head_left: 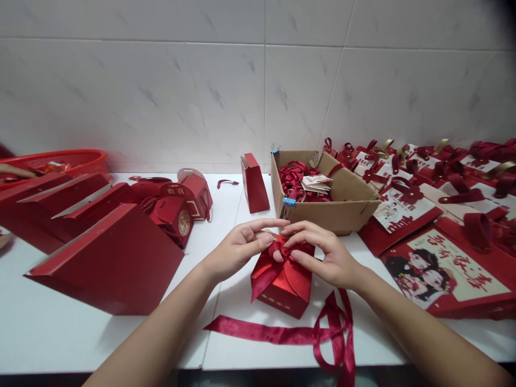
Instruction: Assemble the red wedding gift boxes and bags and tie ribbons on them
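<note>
A small red gift box [282,282] with gold lettering on its front stands on the white table before me. A dark red satin ribbon [265,282] is knotted and looped on its top. My left hand [252,242] holds the ribbon at the left of the knot, thumb and fingers closed round a loop. From the other side my right hand [322,250] pinches the ribbon near the knot, its fingertips partly hiding it. Another length of ribbon [274,331] lies loose in front of the box, its coils hanging over the table's front edge.
At left stand large red paper boxes [108,263], small red candy boxes [177,215] and a red plastic basket [76,158] with another person's hand by it. Behind are an upright red box [256,185] and a cardboard box [342,207] of ribbons. Many red gift bags [455,269] crowd the right.
</note>
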The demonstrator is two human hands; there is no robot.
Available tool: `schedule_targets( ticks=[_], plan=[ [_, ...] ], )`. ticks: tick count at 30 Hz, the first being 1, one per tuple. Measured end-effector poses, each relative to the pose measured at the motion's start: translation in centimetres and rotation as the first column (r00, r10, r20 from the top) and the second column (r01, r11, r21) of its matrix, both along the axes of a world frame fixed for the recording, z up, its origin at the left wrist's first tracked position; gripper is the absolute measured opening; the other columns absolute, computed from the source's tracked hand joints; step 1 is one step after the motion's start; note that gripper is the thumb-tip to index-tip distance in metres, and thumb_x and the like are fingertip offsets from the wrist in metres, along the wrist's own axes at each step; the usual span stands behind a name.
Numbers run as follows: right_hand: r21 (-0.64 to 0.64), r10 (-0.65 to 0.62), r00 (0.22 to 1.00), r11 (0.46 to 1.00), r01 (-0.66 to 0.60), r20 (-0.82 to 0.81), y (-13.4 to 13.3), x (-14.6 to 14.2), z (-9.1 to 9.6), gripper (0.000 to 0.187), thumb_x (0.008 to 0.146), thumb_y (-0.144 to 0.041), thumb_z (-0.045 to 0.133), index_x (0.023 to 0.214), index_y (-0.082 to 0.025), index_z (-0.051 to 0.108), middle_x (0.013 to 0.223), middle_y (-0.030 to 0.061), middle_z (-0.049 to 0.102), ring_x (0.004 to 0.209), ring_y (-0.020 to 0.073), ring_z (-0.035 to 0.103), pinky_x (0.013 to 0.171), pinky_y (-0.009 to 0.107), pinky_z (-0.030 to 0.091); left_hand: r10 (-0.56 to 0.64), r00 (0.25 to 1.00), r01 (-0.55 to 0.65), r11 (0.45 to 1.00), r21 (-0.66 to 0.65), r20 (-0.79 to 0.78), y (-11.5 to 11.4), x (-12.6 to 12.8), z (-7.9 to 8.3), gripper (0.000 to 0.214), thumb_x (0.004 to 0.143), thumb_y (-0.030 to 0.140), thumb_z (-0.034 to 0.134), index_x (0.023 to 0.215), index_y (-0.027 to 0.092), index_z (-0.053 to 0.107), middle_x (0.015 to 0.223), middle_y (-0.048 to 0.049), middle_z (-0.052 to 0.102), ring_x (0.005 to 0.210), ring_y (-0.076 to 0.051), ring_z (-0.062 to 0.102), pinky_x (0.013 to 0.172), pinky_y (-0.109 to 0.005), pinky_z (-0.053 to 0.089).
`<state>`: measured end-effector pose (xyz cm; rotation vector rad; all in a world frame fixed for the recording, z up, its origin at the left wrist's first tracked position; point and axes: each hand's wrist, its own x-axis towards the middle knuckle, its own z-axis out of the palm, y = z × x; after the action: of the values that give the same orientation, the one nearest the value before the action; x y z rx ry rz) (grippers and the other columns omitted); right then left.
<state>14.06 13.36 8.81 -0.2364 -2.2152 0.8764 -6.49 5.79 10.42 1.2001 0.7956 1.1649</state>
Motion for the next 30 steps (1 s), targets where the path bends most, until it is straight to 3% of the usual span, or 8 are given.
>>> schedule_targets(
  ticks=[5, 13, 20, 30],
  plan=[
    [-0.083, -0.080, 0.997, 0.993, 0.079, -0.014, -0.5, -0.6, 0.0, 0.009, 0.085, -0.023, 0.066, 0.090, -0.022, 0.073, 0.104, 0.0079, 0.067, 0.098, 0.0197, 0.065, 0.088, 0.033, 0.052, 0.049, 0.998, -0.051, 0.998, 0.040, 0.049, 0.0, 0.4, 0.0, 0.042, 0.084, 0.030, 0.070, 0.123, 0.017, 0.060, 0.067, -0.0008, 0.068, 0.067, -0.012, 0.063, 0.072, -0.026, 0.047],
    [-0.288, -0.096, 0.993, 0.951, 0.111, 0.066, -1.1, -1.2, -0.2, 0.009, 0.080, -0.027, 0.071, 0.087, -0.025, 0.077, 0.113, 0.0063, 0.070, 0.103, 0.0215, 0.066, 0.093, 0.035, 0.050, 0.096, 0.994, -0.099, 0.993, 0.058, 0.047, 0.0, 0.5, -0.3, 0.058, 0.081, 0.026, 0.072, 0.132, 0.017, 0.046, 0.066, 0.0009, 0.066, 0.064, -0.012, 0.060, 0.069, -0.027, 0.046],
    [-0.267, -0.087, 0.994, 0.958, 0.101, 0.065, -1.2, -1.3, 0.0, 0.006, 0.078, -0.025, 0.071, 0.075, -0.020, 0.074, 0.112, 0.0085, 0.069, 0.100, 0.0215, 0.067, 0.089, 0.034, 0.051, 0.154, 0.983, -0.153, 0.988, -0.015, 0.097, 0.2, 0.9, -0.3, 0.041, 0.077, 0.025, 0.074, 0.112, 0.017, 0.053, 0.063, 0.0034, 0.061, 0.059, -0.010, 0.056, 0.063, -0.023, 0.043],
    [-0.247, -0.071, 0.996, 0.965, 0.084, 0.062, -1.4, -1.4, -0.2, 0.009, 0.077, -0.017, 0.068, 0.067, -0.018, 0.066, 0.107, 0.0082, 0.068, 0.092, 0.0193, 0.067, 0.081, 0.030, 0.052, 0.206, 0.977, -0.204, 0.978, -0.033, 0.054, 0.3, 1.0, -0.5, 0.045, 0.074, 0.032, 0.076, 0.110, 0.019, 0.053, 0.062, 0.0045, 0.059, 0.059, -0.011, 0.056, 0.063, -0.025, 0.040]
  ],
)
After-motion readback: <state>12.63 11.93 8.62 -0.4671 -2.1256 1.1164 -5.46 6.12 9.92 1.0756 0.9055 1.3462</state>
